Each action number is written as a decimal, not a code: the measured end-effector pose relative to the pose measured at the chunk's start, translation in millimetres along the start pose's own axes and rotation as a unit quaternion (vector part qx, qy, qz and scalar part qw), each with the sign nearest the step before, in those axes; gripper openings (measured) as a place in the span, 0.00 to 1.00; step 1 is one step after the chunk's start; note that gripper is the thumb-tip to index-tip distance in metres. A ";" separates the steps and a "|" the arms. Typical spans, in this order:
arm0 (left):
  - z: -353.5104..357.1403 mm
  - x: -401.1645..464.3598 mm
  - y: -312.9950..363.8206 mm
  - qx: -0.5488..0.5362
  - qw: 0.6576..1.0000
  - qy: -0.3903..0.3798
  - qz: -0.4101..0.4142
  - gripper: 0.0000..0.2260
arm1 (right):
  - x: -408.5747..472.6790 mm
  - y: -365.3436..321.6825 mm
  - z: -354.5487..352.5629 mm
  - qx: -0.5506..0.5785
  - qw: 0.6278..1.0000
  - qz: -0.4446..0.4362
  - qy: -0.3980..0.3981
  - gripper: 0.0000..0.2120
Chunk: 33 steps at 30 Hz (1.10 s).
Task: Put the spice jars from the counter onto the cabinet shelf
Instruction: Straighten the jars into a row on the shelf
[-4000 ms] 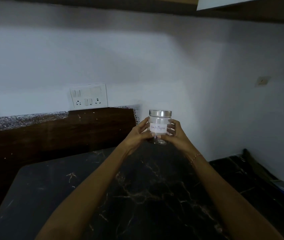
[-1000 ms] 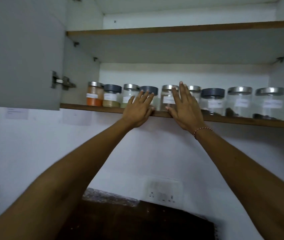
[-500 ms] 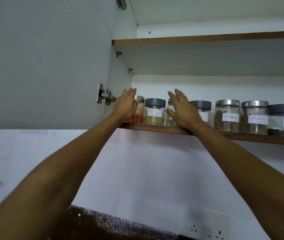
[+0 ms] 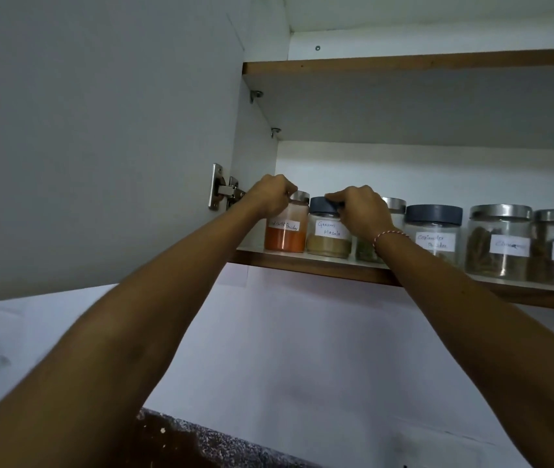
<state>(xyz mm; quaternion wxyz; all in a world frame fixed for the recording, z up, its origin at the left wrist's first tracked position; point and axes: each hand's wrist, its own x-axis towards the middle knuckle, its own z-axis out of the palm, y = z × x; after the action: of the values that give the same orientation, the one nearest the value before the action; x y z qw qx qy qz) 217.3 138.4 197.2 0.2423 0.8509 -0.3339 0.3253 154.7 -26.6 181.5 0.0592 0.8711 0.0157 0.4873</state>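
Open cabinet door (image 4: 100, 130) close on my left, shelf (image 4: 302, 263) lined with spice jars, free space above their lids, my left hand (image 4: 270, 197) gripping the red powder jar (image 4: 284, 236) at the wall end, my right hand (image 4: 361, 211) gripping the garam masala jar (image 4: 327, 238) touching beside it

orange powder jar (image 4: 285, 235), grey-lidded tan masala jar (image 4: 328, 231), red-white bracelet (image 4: 391, 233).

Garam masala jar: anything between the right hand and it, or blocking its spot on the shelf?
Nothing visible. The right hand already grips the garam masala jar at its dark lid, and the jar stands on the shelf, close beside the red chilli powder jar.
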 end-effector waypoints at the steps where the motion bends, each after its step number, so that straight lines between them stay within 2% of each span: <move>1: 0.6 2.6 -0.1 -0.007 1.000 -0.003 -0.002 0.14 | 2.1 0.2 0.1 0.007 1.000 0.001 -0.005 0.14; 9: 11.9 26.9 -0.3 -0.015 0.997 -0.066 -0.031 0.14 | 24.6 5.7 17.0 0.016 0.995 0.014 -0.096 0.15; 20: 29.5 51.1 -21.4 -0.005 0.993 -0.100 -0.059 0.16 | 52.9 2.5 49.7 -0.021 0.981 0.004 -0.194 0.15; 33: 47.3 65.5 -33.8 0.006 0.994 -0.099 -0.052 0.17 | 57.2 0.4 52.7 -0.056 0.975 -0.005 -0.216 0.19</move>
<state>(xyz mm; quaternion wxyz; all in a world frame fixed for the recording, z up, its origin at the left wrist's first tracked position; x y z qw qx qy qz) 297.5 104.0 205.7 0.2201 0.8965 -0.3094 0.2281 229.5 -26.7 202.6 0.1120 0.9511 -0.0203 0.2873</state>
